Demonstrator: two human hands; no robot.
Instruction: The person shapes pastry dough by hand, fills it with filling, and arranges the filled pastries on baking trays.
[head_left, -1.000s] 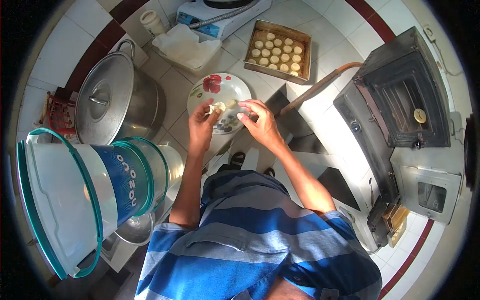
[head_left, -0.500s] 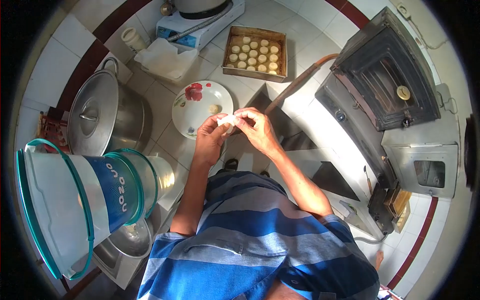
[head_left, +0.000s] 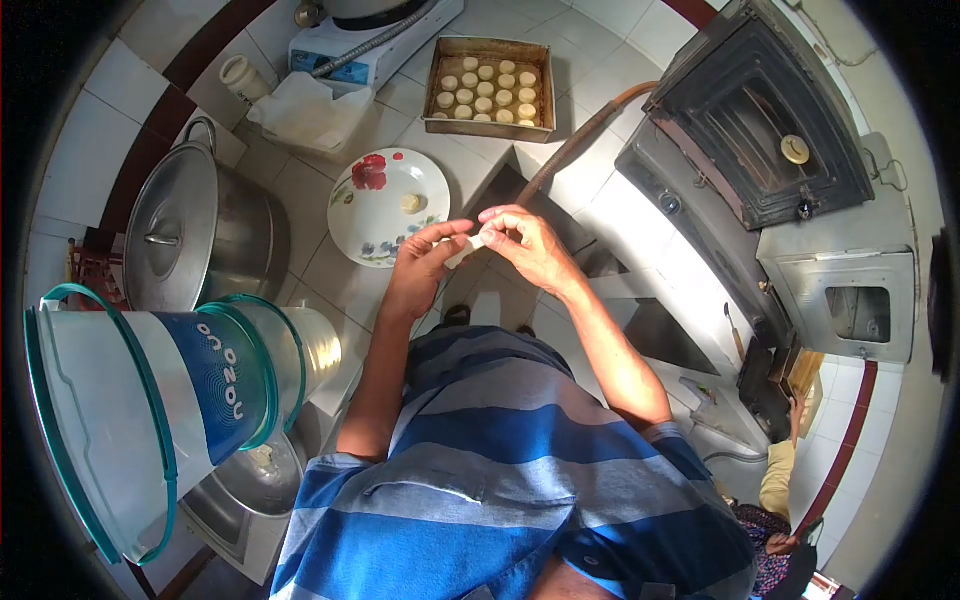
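Note:
A small piece of white dough (head_left: 463,254) is pinched between my two hands, in front of my chest. My left hand (head_left: 424,268) grips one end with thumb and fingers, its index finger stretched out over the piece. On the other end, my right hand (head_left: 532,250) closes its thumb and fingertips. Just beyond my left hand lies a white plate (head_left: 352,222) with red and blue flower patterns. One pale dough ball (head_left: 412,203) rests on it. Farther off, a square metal baking pan (head_left: 545,95) holds several round, pale dough pieces in rows.
To the left stand a lidded steel pot (head_left: 250,225) and stacked plastic buckets (head_left: 120,380). A white tub (head_left: 310,118) and a burner (head_left: 385,50) are at the back. An oven with its door (head_left: 770,140) is on the right. Another person's sleeve (head_left: 777,480) shows lower right.
The dough looks longer between my hands, and my fingers have shifted on it. My view has moved slightly. Another person has come into view at the lower right, one arm reaching up.

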